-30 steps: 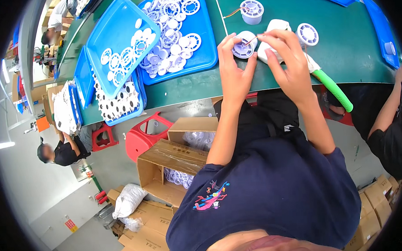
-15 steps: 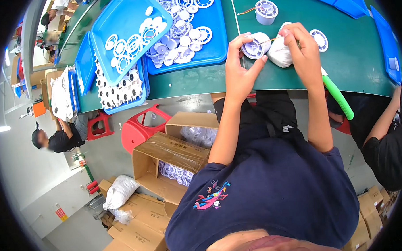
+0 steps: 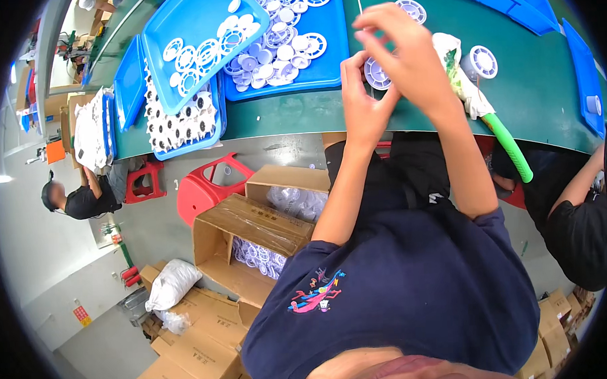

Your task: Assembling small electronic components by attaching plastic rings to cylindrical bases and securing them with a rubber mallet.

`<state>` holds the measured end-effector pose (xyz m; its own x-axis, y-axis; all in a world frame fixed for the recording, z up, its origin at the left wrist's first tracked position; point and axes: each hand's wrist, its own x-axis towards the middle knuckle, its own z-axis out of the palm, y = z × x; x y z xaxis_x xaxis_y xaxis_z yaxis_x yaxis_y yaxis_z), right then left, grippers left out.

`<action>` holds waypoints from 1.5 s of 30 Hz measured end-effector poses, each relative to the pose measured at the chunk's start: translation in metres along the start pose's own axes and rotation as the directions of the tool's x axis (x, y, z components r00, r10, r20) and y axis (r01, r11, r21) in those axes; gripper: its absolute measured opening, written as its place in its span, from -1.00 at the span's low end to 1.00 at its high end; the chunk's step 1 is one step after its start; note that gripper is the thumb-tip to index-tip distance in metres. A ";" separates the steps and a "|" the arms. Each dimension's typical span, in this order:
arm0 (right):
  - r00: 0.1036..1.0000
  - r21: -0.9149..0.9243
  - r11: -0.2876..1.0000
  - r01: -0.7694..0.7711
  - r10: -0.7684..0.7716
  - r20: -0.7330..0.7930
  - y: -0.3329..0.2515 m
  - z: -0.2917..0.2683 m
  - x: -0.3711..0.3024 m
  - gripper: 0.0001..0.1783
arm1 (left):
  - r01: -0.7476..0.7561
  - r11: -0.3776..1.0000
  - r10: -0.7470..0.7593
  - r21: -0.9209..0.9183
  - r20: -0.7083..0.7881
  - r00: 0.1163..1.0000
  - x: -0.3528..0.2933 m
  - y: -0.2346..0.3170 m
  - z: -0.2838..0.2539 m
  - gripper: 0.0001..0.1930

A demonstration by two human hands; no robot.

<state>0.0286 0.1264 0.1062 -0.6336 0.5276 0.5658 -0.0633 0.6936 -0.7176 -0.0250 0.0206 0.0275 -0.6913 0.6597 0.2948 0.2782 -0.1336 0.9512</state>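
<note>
Low over the green table's near edge, my left hand (image 3: pixel 367 110) is closed around a white round plastic housing (image 3: pixel 376 73) with a spoked face. My right hand (image 3: pixel 413 62) is raised just above it and hides part of it. Its thumb and fingertips are bent together to the upper left of the housing; anything between them is too small to make out. To the right lies a green-handled tool (image 3: pixel 509 145) with a white wrapping (image 3: pixel 454 74) around its far part. A second housing (image 3: pixel 481 63) with a thin wire sits beside the wrapping, and a third (image 3: pixel 412 12) stands farther back.
Left of my hands, a blue tray (image 3: pixel 326 75) holds many white rings and discs. Another blue tray (image 3: pixel 158 44) overlaps it, above white sheets with black round parts (image 3: pixel 181 133). Blue bins (image 3: pixel 584 79) line the right. Cardboard boxes (image 3: pixel 251 225) and a red stool (image 3: pixel 206 189) stand below.
My right hand has moved left and up, from beside the wrapping to over the held housing. The wrapping and the housing on the right now show more fully. My left hand keeps its hold.
</note>
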 end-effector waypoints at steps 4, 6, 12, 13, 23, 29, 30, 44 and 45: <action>0.971 -0.065 0.980 0.190 -0.178 0.161 0.028 0.043 0.033 -0.85 | -0.024 0.997 0.027 0.076 -0.042 0.999 -0.002 0.008 0.005 -0.34; 0.936 -0.166 0.967 0.193 -0.130 0.326 0.034 0.057 0.043 -0.79 | -0.087 0.987 0.096 0.132 -0.061 0.994 -0.002 0.009 0.007 -0.33; 0.764 -0.282 0.935 0.214 0.020 0.645 0.047 0.075 0.054 -0.59 | 0.054 0.998 -0.054 -0.013 -0.003 0.999 0.002 0.007 0.003 -0.30; 0.743 -0.301 0.921 0.247 0.019 0.669 0.047 0.078 0.057 -0.57 | -0.026 0.997 0.023 0.070 0.042 0.999 0.003 0.002 0.003 -0.32; 0.836 -0.142 0.989 -0.052 0.121 0.535 0.056 0.087 0.066 -0.69 | -0.115 0.956 0.078 0.271 0.141 0.987 0.001 0.001 0.003 -0.34; 0.683 0.288 0.698 -0.655 0.385 0.621 0.070 0.067 0.082 -0.76 | -0.065 0.957 0.026 0.282 0.140 0.990 0.000 0.009 0.004 -0.34; 0.687 0.291 0.702 -0.650 0.380 0.620 0.069 0.064 0.082 -0.76 | -0.071 0.956 0.032 0.284 0.139 0.990 0.000 0.009 0.004 -0.34; 0.811 0.496 0.642 -0.585 0.473 0.344 0.033 -0.014 0.025 -0.70 | -0.139 0.959 0.083 0.247 0.227 0.970 -0.006 0.000 -0.005 -0.11; 0.822 0.452 0.687 -0.569 0.475 0.313 0.030 -0.025 0.014 -0.69 | -0.121 0.961 0.068 0.250 0.212 0.975 -0.007 0.000 -0.006 -0.11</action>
<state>0.0373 0.1676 0.1028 -0.7926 0.6098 -0.0027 -0.0317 -0.0456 -0.9985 -0.0241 0.0115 0.0259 -0.5135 0.7912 0.3323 0.5173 -0.0236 0.8555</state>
